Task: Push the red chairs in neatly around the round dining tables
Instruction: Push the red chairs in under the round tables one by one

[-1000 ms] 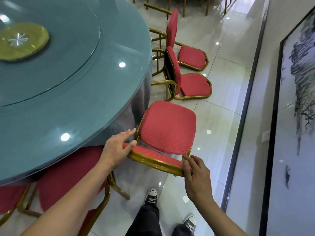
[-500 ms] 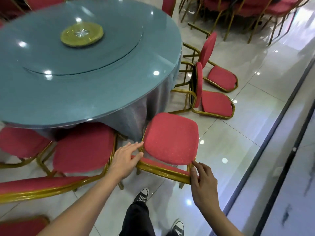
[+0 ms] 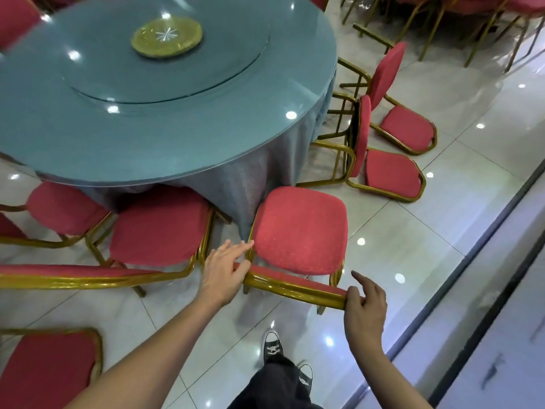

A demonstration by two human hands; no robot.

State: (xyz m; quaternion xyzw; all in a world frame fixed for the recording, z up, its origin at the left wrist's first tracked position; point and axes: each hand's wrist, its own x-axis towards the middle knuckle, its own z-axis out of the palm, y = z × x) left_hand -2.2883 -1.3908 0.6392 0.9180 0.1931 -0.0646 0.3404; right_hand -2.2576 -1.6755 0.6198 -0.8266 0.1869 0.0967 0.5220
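Nearest the camera, two black sneakers [image 3: 272, 346] and a dark trouser leg stand on the glossy tiled floor [image 3: 413, 237], the person's body cut off by the bottom edge. A red seat with a gold frame [image 3: 44, 370] is cropped at the lower left corner. The left hand [image 3: 222, 271] rests at the left end of the red chair's backrest [image 3: 292, 286], thumb on its top and straight fingers reaching along the seat's side rail. The right hand [image 3: 364, 302] has its grip pinching the backrest's right end, fingers curled over the gold tube and the index finger lifted. This red chair's seat [image 3: 299, 230] points at the round counter [image 3: 165, 113], its front edge just touching the hanging grey cloth; its legs are mostly hidden. To its left, two more chairs sit partly tucked under. On the right, two chairs [image 3: 389, 172] lie tipped over, frames tangled. A yellow-green dish [image 3: 166, 38] sits on the glass turntable. Farther chairs are blurred.
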